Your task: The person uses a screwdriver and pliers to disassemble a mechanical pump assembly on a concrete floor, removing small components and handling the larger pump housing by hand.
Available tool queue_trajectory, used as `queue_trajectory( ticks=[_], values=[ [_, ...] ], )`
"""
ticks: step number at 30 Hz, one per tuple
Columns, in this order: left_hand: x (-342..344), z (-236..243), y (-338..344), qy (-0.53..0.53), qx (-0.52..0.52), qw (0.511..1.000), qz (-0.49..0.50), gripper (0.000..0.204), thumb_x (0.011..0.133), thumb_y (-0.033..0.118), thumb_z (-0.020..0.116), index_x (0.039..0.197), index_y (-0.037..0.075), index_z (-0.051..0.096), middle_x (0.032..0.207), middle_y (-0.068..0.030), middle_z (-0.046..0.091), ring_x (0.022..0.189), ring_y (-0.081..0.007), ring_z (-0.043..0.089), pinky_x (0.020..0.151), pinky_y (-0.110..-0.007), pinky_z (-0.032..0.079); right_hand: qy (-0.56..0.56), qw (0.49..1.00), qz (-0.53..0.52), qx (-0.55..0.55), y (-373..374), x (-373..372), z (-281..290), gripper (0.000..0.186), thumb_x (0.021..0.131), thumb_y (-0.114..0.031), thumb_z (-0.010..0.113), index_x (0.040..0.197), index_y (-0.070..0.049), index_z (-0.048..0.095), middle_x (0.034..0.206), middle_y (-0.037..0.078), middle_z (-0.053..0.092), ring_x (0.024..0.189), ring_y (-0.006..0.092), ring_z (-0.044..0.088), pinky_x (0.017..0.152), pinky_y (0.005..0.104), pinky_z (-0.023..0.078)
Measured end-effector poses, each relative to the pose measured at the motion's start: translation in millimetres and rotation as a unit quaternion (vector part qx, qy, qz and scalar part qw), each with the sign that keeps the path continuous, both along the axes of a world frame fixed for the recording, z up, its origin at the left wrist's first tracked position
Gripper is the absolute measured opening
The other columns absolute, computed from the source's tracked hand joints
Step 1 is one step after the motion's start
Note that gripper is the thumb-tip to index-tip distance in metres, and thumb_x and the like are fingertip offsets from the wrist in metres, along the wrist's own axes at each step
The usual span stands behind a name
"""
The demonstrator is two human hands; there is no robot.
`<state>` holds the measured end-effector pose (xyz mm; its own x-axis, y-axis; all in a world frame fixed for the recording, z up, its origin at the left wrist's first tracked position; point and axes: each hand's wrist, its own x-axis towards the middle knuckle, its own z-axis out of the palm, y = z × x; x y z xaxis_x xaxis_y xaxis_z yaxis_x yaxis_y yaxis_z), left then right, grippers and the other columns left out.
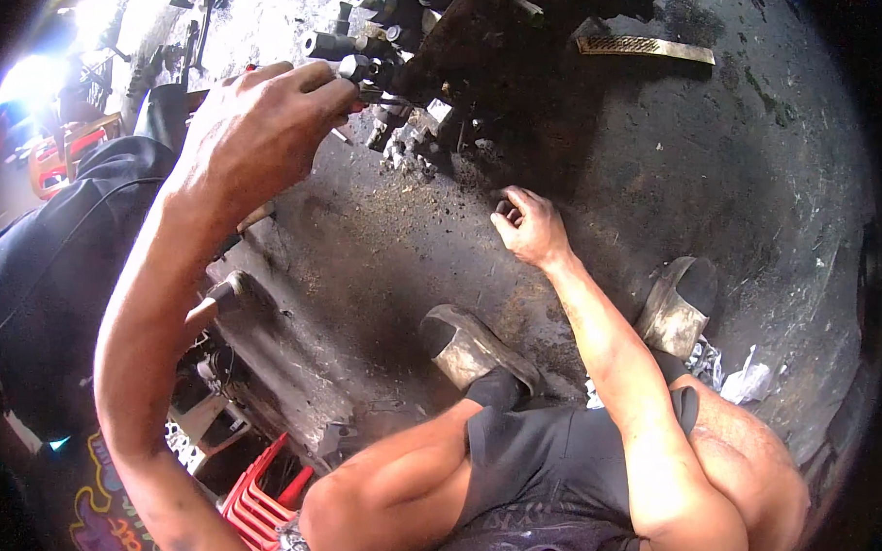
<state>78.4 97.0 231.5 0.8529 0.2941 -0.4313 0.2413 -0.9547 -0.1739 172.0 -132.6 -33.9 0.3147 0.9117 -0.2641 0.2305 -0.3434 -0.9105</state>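
My left hand [271, 124] reaches up and across at the upper left, its fingers closed round a tool with red on its handle; most of the tool is hidden by the fist. Just past the knuckles are metal sockets and fittings [328, 45], part of a greasy cluster at the top. Lower and to the right, my right hand [532, 228] hangs loosely curled over the dark floor [600, 184]. A gap shows between its thumb and fingers, and I see nothing in it. Small grey metal pieces and crumbs of dirt [409, 153] lie between the two hands.
A perforated metal strip [646, 50] lies at the upper right. Worn slippers [472, 349] are on my feet. Another person in dark clothing [68, 233] is close on the left. Red plastic slats [258, 497] stand at lower left, and crumpled plastic [745, 381] lies at right.
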Motion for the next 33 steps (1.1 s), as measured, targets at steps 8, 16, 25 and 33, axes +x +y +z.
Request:
queue_trajectory(
  ticks=[8, 16, 25, 33],
  values=[
    [-9.7, -10.1, 25.4, -0.112, -0.092, 0.989, -0.034, 0.007, 0.084, 0.009, 0.061, 0.091, 0.009, 0.061, 0.087, -0.0059, 0.064, 0.078, -0.0258, 0.063, 0.069, -0.04, 0.048, 0.008, 1.0, 0.003, 0.001, -0.7, -0.8, -0.2, 0.033, 0.075, -0.015, 0.069, 0.104, -0.001, 0.061, 0.087, 0.013, 0.064, 0.068, 0.0207, 0.064, 0.06, 0.0323, 0.052],
    [-19.6, -18.4, 39.1, -0.1, -0.15, 0.984, -0.011, 0.013, 0.082, 0.006, 0.063, 0.095, 0.008, 0.064, 0.088, -0.0094, 0.064, 0.078, -0.0265, 0.065, 0.069, -0.037, 0.053, 0.008, 1.0, -0.004, 0.012, -0.1, -1.1, 1.8, 0.029, 0.075, -0.011, 0.069, 0.101, 0.0, 0.06, 0.082, 0.012, 0.063, 0.066, 0.0177, 0.063, 0.058, 0.0294, 0.052],
    [3.0, -3.9, -17.3, -0.004, 0.088, 0.994, -0.064, 0.015, 0.083, 0.004, 0.059, 0.098, 0.004, 0.063, 0.091, -0.0107, 0.066, 0.087, -0.0231, 0.066, 0.08, -0.038, 0.054, -0.006, 1.0, 0.011, 0.004, -3.1, 0.8, -2.2, 0.029, 0.076, -0.011, 0.068, 0.101, -0.001, 0.061, 0.084, 0.012, 0.064, 0.068, 0.0185, 0.064, 0.058, 0.0288, 0.052],
    [1.4, -6.7, -27.5, -0.011, 0.109, 0.991, -0.07, 0.017, 0.082, 0.004, 0.057, 0.098, 0.0, 0.063, 0.093, -0.0137, 0.066, 0.089, -0.0273, 0.066, 0.082, -0.042, 0.054, -0.011, 1.0, 0.0, 0.022, -1.5, 0.4, -3.1, 0.027, 0.076, -0.011, 0.068, 0.1, -0.001, 0.062, 0.083, 0.011, 0.064, 0.067, 0.018, 0.064, 0.058, 0.0282, 0.051]
  ],
)
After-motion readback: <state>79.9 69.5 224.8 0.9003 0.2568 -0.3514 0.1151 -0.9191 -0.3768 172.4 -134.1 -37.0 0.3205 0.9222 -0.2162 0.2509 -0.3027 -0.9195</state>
